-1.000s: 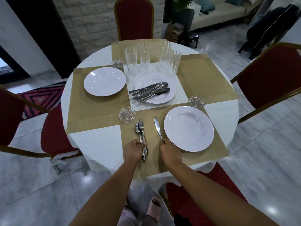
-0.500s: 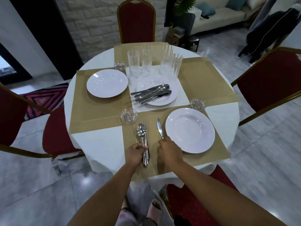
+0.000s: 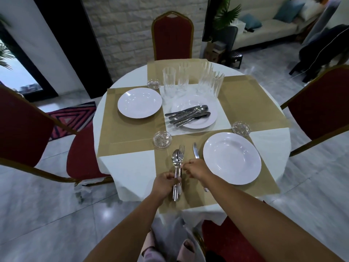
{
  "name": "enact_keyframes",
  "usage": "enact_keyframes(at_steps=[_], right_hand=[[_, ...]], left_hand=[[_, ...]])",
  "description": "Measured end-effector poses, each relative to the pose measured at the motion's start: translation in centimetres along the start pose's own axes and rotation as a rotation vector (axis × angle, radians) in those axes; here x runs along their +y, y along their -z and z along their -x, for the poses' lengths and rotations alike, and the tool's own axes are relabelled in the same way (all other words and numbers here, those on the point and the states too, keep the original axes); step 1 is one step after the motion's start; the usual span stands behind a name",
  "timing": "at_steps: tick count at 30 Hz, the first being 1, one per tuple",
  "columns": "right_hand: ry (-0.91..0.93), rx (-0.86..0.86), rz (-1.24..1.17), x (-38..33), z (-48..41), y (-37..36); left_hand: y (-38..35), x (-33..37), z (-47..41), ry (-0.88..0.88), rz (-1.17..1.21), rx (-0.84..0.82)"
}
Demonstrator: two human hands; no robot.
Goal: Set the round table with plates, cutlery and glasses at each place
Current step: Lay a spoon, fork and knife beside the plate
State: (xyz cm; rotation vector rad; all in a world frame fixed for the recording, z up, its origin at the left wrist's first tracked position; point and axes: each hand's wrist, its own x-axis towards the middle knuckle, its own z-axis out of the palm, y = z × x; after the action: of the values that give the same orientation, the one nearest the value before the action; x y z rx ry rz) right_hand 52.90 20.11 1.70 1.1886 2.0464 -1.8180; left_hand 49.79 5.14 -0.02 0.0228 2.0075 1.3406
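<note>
At the tabletop's [image 3: 124, 167] near edge the left hand [image 3: 166, 183] grips spoon [image 3: 174, 159] and fork [image 3: 181, 154] handles, the right hand [image 3: 197, 170] pinches the fork: laying cutlery, next spacing them apart.

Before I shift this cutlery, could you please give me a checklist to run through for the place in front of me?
1. Left hand grips the spoon and fork by their handles: ok.
2. Right hand pinching them too: cannot tell; its fingertips reach the handles.
3. Knife lies on the placemat beside the plate: ok.
4. Coaster sits apart from the cutlery tips: ok.
5. Glass at this place: not ok; the glasses stand at the table's centre.
</note>
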Motion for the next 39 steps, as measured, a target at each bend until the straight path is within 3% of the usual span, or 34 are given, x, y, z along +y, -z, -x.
enact_keyframes(at_steps=[4, 11, 14, 19, 27, 31, 39], right_hand=[[-0.026, -0.036, -0.034, -0.1, -0.1, -0.1], [-0.068, 0.003, -0.059, 0.3, -1.2, -0.2], [-0.042, 0.048, 0.041, 0.7, -1.5, -0.2], [0.076, 0.129, 0.358, 1.3, -2.3, -0.2], [0.113, 0.18, 0.46, 2.0, -4.1, -0.2], [0.075, 0.15, 0.394, 1.7, -4.5, -0.5], [0.122, 0.187, 0.542, 1.6, -4.3, -0.3]], left_hand=[[0.1, 0.0, 0.2, -0.015, -0.013, 0.019], [0.3, 0.3, 0.0, -0.051, -0.06, 0.201], [0.3, 0.5, -0.4, -0.045, -0.076, 0.238], [0.0, 1.2, -1.4, -0.033, -0.075, 0.227], [-0.8, 2.2, -3.0, 0.019, -0.118, 0.252], [-0.9, 2.2, -3.7, 0.051, -0.149, 0.193], [-0.8, 2.0, -3.5, -0.052, -0.417, 0.115]])
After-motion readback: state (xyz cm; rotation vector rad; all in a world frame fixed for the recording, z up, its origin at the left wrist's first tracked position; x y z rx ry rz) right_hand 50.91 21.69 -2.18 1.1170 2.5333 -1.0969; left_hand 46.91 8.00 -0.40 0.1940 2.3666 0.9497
